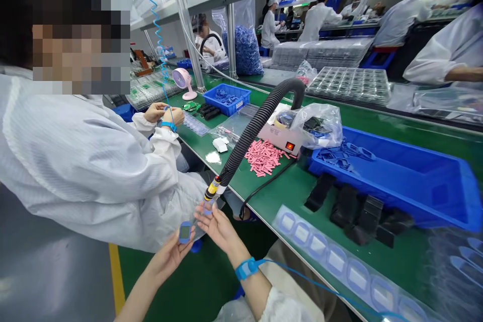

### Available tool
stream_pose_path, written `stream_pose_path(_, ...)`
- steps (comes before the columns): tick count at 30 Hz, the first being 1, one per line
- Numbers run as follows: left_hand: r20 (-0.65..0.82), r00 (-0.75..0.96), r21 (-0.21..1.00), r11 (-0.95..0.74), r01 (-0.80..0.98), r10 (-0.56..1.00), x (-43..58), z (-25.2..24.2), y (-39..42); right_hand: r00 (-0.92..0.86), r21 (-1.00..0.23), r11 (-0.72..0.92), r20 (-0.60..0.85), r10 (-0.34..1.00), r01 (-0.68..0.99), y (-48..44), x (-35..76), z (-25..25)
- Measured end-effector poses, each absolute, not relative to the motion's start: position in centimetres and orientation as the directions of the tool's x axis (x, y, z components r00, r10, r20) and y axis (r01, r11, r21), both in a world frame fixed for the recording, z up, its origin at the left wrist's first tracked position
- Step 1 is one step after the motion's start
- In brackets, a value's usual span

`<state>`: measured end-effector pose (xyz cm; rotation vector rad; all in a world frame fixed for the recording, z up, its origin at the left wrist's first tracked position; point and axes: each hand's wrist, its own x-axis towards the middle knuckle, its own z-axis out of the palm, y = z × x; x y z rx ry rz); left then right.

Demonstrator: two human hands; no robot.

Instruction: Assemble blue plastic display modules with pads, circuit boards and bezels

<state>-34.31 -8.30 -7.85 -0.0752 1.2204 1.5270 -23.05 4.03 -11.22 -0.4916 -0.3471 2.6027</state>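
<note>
The left hand (168,257) is half open, cradling a small blue-framed device (184,232) on its fingers; the right hand (221,229), with a blue wrist strap (244,268), is spread open just beside it, under the nozzle (212,190) of a black corrugated hose (256,121); ahead of the hands, on a green workbench (275,201), lies a pile of pink strips (263,157); further right sits a blue tray (392,176).

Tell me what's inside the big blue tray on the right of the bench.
The blue tray holds blue frame-shaped plastic parts piled at its left end. Its near wall hides anything lying close behind it.
</note>
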Motion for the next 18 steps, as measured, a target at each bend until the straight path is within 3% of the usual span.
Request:
stream_pose_path(6, -0.601, -0.396, 0.660, 0.151, -0.736, 0.694, -34.8, -7.4, -7.6, -0.832, -0.361, -0.885, -0.358, 0.423, -0.294, 1.8, -21.9, -11.4)
stream_pose_path(12, -0.632, -0.360, 0.632, 0.187, -0.752, 0.687, -33.1, -8.6, -3.9, -0.764, -0.366, -0.865, -0.426, 0.485, -0.345, 0.3, -15.9, -11.0)
stream_pose_path(18, -0.625, -0.304, 0.612, 0.210, -0.762, 0.719, -29.6, -7.3, -3.3, -0.770, -0.344, -0.850, -0.378, 0.514, -0.399, -2.4, -10.6, -6.5)
